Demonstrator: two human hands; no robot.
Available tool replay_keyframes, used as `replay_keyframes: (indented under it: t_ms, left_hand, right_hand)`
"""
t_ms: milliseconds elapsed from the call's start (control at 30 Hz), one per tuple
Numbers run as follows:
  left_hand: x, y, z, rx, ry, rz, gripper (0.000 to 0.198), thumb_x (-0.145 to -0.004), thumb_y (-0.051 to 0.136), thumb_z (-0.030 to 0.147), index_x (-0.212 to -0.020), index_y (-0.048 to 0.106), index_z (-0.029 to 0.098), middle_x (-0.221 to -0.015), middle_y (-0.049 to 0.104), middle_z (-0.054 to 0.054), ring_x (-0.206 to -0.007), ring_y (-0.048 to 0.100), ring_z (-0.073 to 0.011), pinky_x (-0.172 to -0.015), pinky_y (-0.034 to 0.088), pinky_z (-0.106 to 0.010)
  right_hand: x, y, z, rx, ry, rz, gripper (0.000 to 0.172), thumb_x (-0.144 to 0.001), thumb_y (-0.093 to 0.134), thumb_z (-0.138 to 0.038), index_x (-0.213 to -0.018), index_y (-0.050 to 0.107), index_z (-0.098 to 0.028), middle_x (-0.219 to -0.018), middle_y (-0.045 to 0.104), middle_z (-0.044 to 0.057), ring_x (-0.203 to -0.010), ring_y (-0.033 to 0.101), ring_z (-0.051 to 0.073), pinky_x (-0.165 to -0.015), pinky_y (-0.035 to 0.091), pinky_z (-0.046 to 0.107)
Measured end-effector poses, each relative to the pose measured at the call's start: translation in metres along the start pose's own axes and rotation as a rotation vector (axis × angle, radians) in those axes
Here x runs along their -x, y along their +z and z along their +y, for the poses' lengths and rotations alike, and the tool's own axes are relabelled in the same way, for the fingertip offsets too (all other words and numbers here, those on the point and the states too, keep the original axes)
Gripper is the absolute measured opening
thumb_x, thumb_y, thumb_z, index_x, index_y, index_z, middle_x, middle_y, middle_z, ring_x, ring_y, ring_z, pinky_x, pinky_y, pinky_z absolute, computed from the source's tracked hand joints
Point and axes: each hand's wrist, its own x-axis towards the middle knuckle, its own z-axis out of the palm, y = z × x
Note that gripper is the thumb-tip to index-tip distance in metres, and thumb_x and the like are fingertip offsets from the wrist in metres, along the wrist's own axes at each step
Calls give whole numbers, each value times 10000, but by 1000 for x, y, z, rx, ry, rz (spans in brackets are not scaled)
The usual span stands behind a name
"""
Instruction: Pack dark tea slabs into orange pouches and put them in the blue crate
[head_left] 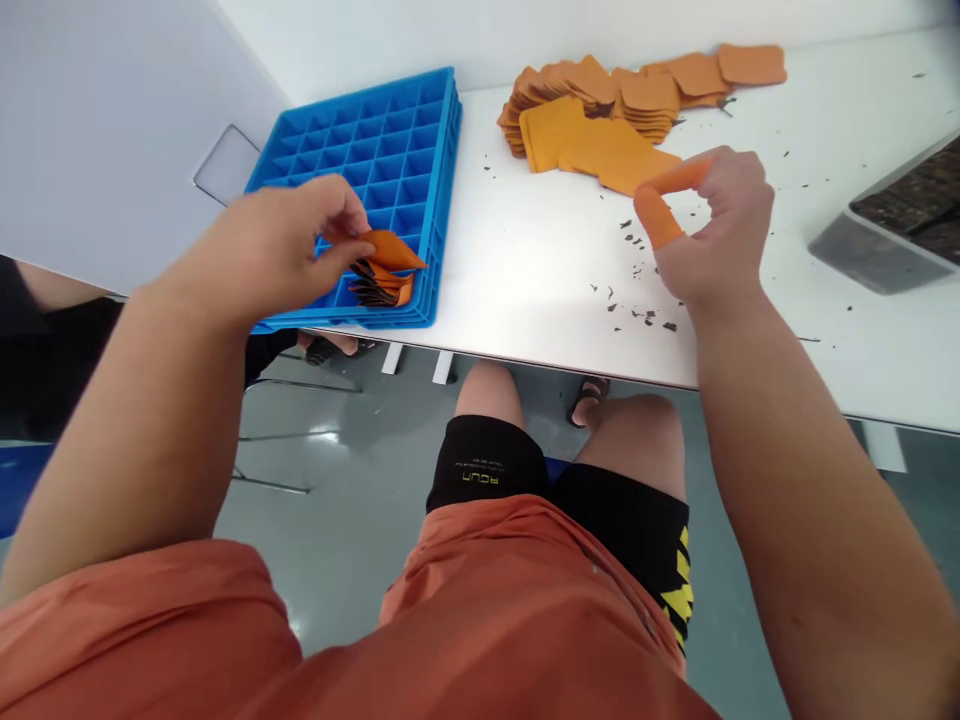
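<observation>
My left hand point(326, 235) is over the front right part of a blue compartment tray point(444, 150). Its thumb and fingers pinch a flat orange pouch point(394, 248). Just below, several filled-looking orange pouches point(405, 290) with dark edges stand in a front compartment. My right hand point(712, 220) wears orange finger covers on thumb and index finger. These two tips meet in a pinch at the edge of a fan of flat yellow-orange pouches point(600, 150) on the white table; the exact grip at the tips is partly hidden.
Behind the fan lie overlapping stacks of orange pouches point(645, 90). Dark leaf-like crumbs point(637, 270) are scattered on the white table point(525, 290). A clear container point(885, 250) of dark dried material stands at the right. Part of another person point(45, 340) shows at the left edge.
</observation>
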Motion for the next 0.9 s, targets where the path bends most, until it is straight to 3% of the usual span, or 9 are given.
replay_keyframes:
  t_ms: [67,167,267,433,567,700,900]
  left_hand:
    - [17,-3,-18,21,-34,-81,539,-886,626,525,-1416,671,436,-1133,787,18,-1290,492,-340,-1143,395,-542]
    - [42,-19,-57,10,-121,-326,460,-897,612,528,-1341,721,481,-1144,775,31,-1019,607,-286,-956,492,-513]
    - [57,-30,-84,-35,-144,-453,459,-882,633,649,-1295,761,493,-1144,762,17,-982,622,-281,-863,513,-490]
    - [62,-25,-85,6,-117,-438,635,-780,783,708,-1371,716,488,-1214,778,12,-1004,680,-282,-848,559,-453]
    - [70,-23,-81,-68,-196,-384,451,-771,817,636,-1184,796,456,-1101,812,41,-929,712,-269,-802,557,-425]
    - [75,-22,-83,-111,-130,-297,397,-767,793,682,-1093,824,458,-1056,820,47,-942,715,-281,-796,553,-437]
    - [68,-18,-82,-83,-95,-381,276,-785,788,664,-920,834,427,-918,811,63,-809,641,-237,-774,497,-417]
  right_hand:
    - [0,2,1,8,-27,22,50,-888,738,-304,-869,710,-268,-966,764,50,-1022,691,293,-971,553,557]
    - [1,3,3,14,-16,3,53,-874,722,-320,-871,706,-270,-960,761,45,-1017,691,295,-950,556,561]
    - [2,2,3,-3,-13,-4,55,-859,715,-325,-860,717,-270,-925,746,42,-993,683,293,-925,552,563]
    - [2,3,5,40,27,26,27,-844,714,-297,-845,714,-270,-931,746,45,-949,678,280,-892,552,547]
    - [2,5,8,61,23,11,82,-853,725,-361,-842,709,-281,-924,755,42,-931,689,292,-880,562,555]
    - [2,5,9,64,16,-4,165,-869,727,-443,-840,704,-283,-916,755,38,-908,693,292,-869,570,562]
    - [2,5,9,53,37,-28,57,-829,740,-324,-835,731,-268,-898,745,47,-891,677,266,-880,584,554]
